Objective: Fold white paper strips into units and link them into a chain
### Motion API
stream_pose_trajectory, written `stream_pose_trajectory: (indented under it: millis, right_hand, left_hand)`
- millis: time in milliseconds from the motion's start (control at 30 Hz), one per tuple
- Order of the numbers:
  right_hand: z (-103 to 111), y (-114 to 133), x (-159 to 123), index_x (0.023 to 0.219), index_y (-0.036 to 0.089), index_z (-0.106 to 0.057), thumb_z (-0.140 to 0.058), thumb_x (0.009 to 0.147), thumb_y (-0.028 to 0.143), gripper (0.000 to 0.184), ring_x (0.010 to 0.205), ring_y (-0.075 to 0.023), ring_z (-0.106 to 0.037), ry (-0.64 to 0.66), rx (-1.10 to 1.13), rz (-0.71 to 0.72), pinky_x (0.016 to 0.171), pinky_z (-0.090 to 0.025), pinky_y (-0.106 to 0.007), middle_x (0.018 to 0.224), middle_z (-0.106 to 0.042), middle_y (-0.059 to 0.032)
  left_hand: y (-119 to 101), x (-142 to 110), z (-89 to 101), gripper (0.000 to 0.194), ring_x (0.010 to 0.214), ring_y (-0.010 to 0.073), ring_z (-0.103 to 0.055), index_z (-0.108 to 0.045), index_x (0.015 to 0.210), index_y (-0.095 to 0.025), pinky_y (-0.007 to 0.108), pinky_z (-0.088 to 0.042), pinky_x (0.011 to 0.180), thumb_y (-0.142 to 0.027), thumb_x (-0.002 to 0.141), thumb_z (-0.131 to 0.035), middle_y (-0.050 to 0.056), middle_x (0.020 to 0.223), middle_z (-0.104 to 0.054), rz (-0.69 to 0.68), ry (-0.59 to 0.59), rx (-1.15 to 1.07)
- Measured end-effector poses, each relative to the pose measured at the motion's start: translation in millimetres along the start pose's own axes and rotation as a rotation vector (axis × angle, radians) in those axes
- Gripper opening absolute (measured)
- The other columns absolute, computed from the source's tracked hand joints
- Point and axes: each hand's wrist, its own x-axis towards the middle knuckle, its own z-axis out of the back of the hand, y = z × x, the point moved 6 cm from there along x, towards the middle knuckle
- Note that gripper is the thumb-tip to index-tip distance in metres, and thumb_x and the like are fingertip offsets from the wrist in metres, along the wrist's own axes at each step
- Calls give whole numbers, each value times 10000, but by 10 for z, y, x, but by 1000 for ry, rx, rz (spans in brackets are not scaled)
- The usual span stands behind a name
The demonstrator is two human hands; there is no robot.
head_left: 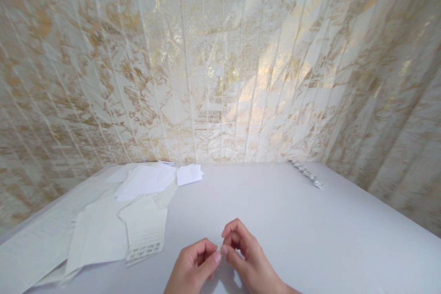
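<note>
Near the front of the white table, my left hand is closed in a pinch, thumb against forefinger. A small whitish piece, mostly hidden by the fingers, shows at the fingertips. My right hand meets it from the other side, its thumb tip close to the left thumb and its fingers curled. The piece looks like paper, but it is too small to tell for sure.
Loose paper sheets overlap on the left, with a torn printed sheet nearest my hands. Whiter sheets and a small folded paper lie behind. Small folded pieces form a row at the back right. A patterned curtain hangs behind.
</note>
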Motion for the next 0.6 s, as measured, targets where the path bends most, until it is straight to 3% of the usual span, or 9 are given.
stream_pose_trajectory:
  millis: [267, 467, 600]
  right_hand:
    - [-7, 98, -32, 910, 218, -461, -508, 941, 582, 368, 625, -135, -426, 28, -42, 67, 625, -335, -267, 679, -473, 49]
    - [37, -5, -18, 891, 200, -529, -518, 942, 573, 377, 674, -144, -442, -5, -66, 46, 657, -365, -274, 723, -482, 28]
    - [54, -35, 2, 868, 190, -574, -547, 940, 483, 303, 727, -162, -493, -29, -128, 23, 709, -401, -285, 770, -555, -1]
  left_hand:
    - [-164, -93, 0, 520, 570, 132, -301, -443, 597, -230, 257, -262, 561, -686, 764, -631, -80, 568, -332, -60, -32, 61]
    - [-200, -51, 110, 299, 661, 163, -497, -551, 656, -212, 249, -372, 651, -412, 873, -600, -38, 671, -485, -214, -81, 279]
    - [-220, -12, 161, 161, 720, 175, -578, -642, 752, -216, 243, -421, 700, -318, 876, -626, -23, 738, -568, -277, -63, 383]
